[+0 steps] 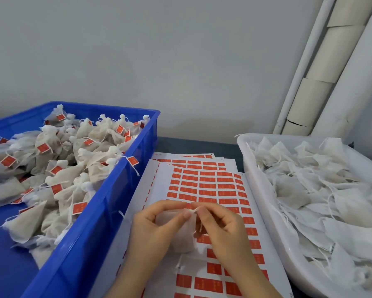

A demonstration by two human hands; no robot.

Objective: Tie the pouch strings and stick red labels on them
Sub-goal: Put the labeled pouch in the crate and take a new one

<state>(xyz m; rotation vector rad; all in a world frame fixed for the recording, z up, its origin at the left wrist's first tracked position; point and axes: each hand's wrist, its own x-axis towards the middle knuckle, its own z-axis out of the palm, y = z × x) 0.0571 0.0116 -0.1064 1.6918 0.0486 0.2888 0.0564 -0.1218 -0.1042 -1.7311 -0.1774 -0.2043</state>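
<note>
A small white mesh pouch (184,237) hangs between my hands above the sheets of red labels (206,186). My left hand (152,229) grips the pouch's top left side. The fingertips of my right hand (219,224) pinch the white string at the pouch's mouth. The lower part of the pouch is partly hidden behind my fingers. Several label sheets lie stacked on the table, with some labels gone from the near rows.
A blue crate (107,203) on the left holds several tied pouches with red labels on their strings. A white tray (266,203) on the right holds several loose untied pouches. A grey wall and white pipes (322,67) stand behind.
</note>
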